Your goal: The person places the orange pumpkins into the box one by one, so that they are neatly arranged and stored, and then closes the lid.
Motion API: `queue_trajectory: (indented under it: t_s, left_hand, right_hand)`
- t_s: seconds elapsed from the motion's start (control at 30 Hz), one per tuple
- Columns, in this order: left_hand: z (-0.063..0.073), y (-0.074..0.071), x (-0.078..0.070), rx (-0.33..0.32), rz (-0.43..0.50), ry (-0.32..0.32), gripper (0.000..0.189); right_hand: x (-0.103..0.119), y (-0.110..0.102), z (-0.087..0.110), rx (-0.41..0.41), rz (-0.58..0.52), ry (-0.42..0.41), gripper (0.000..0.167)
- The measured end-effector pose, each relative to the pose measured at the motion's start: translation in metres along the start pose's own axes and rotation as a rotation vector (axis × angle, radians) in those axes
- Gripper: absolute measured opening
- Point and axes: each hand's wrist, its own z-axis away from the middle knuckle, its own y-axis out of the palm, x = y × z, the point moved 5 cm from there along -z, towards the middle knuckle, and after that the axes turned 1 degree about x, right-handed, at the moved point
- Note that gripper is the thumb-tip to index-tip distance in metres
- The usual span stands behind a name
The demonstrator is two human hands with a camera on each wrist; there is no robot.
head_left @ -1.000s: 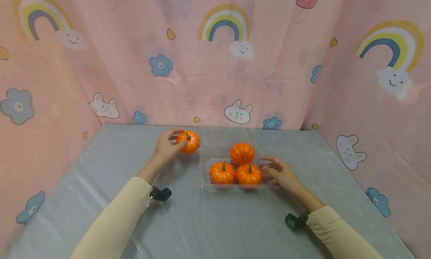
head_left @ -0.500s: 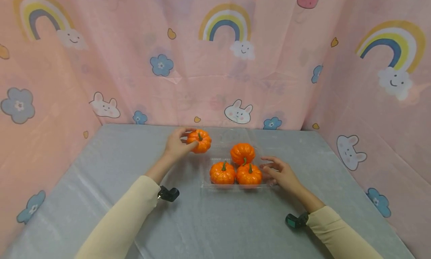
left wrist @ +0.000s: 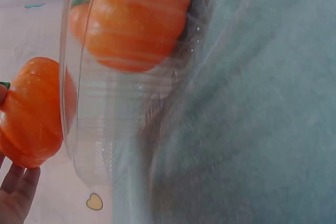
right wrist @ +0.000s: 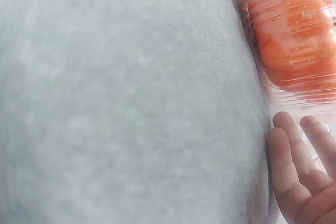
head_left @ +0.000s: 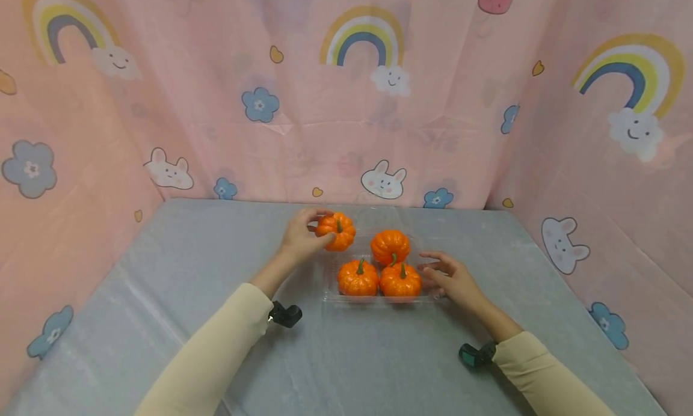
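My left hand (head_left: pixel 300 238) grips a small orange pumpkin (head_left: pixel 337 231) with a green stem, thumb in front and fingers behind. It is raised over the back left part of a clear plastic container (head_left: pixel 331 299). Inside stand three like pumpkins: a left front pumpkin (head_left: pixel 358 278), a right front pumpkin (head_left: pixel 400 280) and a back pumpkin (head_left: pixel 390 246) whose stem points toward me. From the left wrist, the held pumpkin (left wrist: pixel 34 111) shows just beyond the container's wall (left wrist: pixel 126 129). My right hand (head_left: pixel 455 284) rests at the container's right side, fingers loosely bent, fingertips (right wrist: pixel 282 120) right by the wall.
The container's hinged clear lid (head_left: pixel 373 220) lies folded back toward the rear of the table. A grey cloth (head_left: pixel 368 356) covers the tabletop. Behind and on both sides hangs a pink patterned curtain (head_left: pixel 303 145).
My left hand has carried its pumpkin to the right, from beside the container to over its back left corner, dipping slightly lately. My right hand and the other pumpkins have stayed put.
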Motion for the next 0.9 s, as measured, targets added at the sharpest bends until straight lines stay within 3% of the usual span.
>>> queue_trajectory:
  t_s: [0.17,0.53,0.9]
  left_hand:
    - [0.0,0.007,-0.005,0.012,-0.004,0.027,0.041]
    - [0.001,0.023,-0.004,0.046,0.017,0.012,0.039]
    - [0.001,0.03,-0.007,0.055,0.035,0.041,0.038]
  right_hand:
    - [-0.003,0.0,-0.001,-0.005,-0.001,0.005,0.048]
    - [-0.002,0.0,-0.001,-0.004,-0.013,0.0,0.048]
    - [0.0,0.0,0.0,-0.005,-0.032,-0.005,0.049]
